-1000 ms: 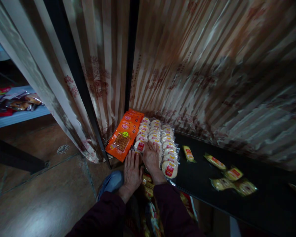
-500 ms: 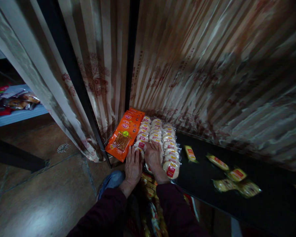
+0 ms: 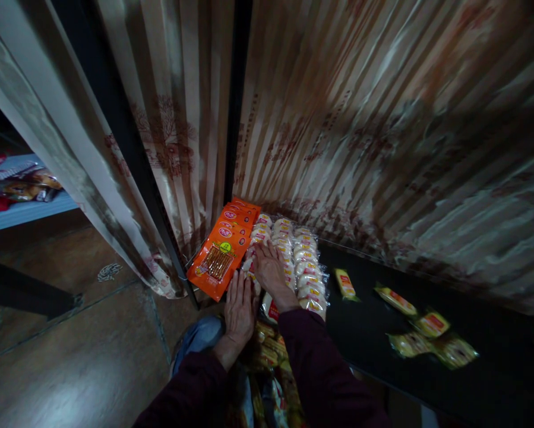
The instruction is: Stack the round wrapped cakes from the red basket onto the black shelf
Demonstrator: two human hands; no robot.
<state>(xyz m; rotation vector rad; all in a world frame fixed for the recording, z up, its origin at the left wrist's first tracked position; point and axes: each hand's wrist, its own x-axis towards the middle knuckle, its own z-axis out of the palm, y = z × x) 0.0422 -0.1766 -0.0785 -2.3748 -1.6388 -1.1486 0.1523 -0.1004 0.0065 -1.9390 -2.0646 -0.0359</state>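
Three rows of round white crackers in clear wrappers (image 3: 309, 267) overlap one another on the black shelf. My right hand (image 3: 270, 270) lies palm down on the left row, fingers stretched out and slightly apart. At the front end of that row is my left hand (image 3: 240, 306), its fingers straight and pointing up the row, touching the near crackers. Neither hand grasps a packet. Left of the crackers lie overlapping orange packets (image 3: 215, 261), the front one with brown sticks showing through a window.
Several small yellow-wrapped snacks (image 3: 432, 324) lie on the black shelf (image 3: 365, 333) to the right. Below my arms are more wrapped snacks (image 3: 269, 351). A dark upright post (image 3: 148, 172) and a printed curtain (image 3: 382, 148) border the shelf. Bagged goods (image 3: 21, 184) sit on another shelf at far left.
My right hand has moved from the middle row toward the left row and slightly farther up it. My left hand stays at the front end. The camera view has shifted slightly.
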